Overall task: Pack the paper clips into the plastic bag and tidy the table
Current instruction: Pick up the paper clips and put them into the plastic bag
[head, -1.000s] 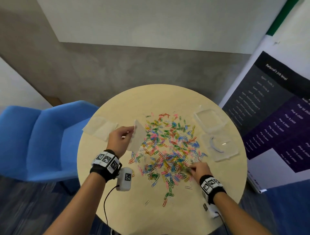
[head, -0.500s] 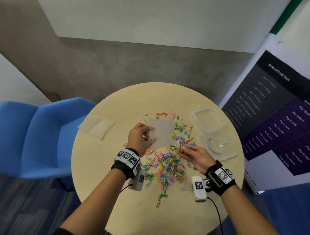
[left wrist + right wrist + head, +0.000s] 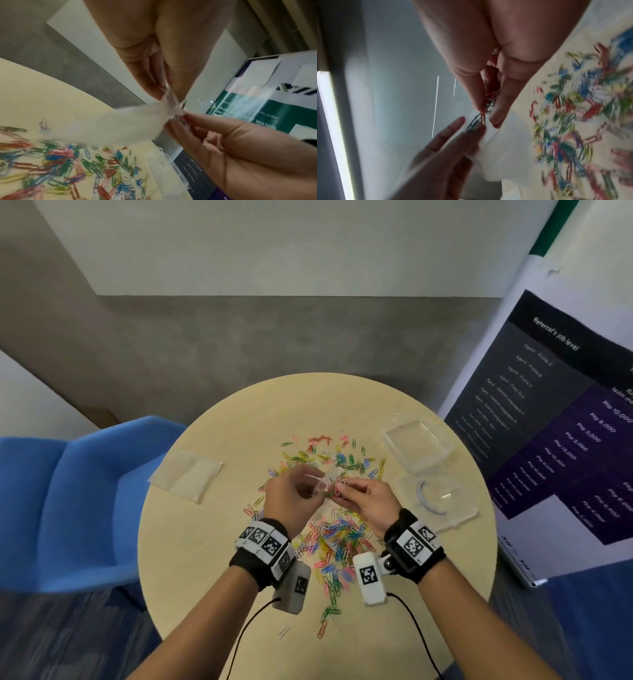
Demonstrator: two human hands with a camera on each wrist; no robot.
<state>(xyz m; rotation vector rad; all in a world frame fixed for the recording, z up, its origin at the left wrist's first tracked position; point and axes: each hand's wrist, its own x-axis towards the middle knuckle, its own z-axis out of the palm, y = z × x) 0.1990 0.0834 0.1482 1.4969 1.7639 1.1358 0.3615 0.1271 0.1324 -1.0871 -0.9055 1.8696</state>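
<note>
While the left hand [image 3: 291, 501] pinches the mouth of the small clear plastic bag [image 3: 120, 127] above the table [image 3: 205, 559], the right hand [image 3: 366, 505] grips a small bunch of paper clips [image 3: 485, 108] between thumb and fingertips right at that opening, touching the bag's edge. The bag hangs between the two hands. Under and beyond both hands lies the loose heap of coloured clips [image 3: 335, 542]. Right of the right hand sits an open clear box [image 3: 416, 446]; left of the left hand lies a second flat bag [image 3: 186, 474].

My forearms are bare. Each wrist wears a black band [image 3: 416, 546] carrying white tags with black square codes, plus a white camera block [image 3: 369, 578] trailing a black cable [image 3: 416, 625].
</note>
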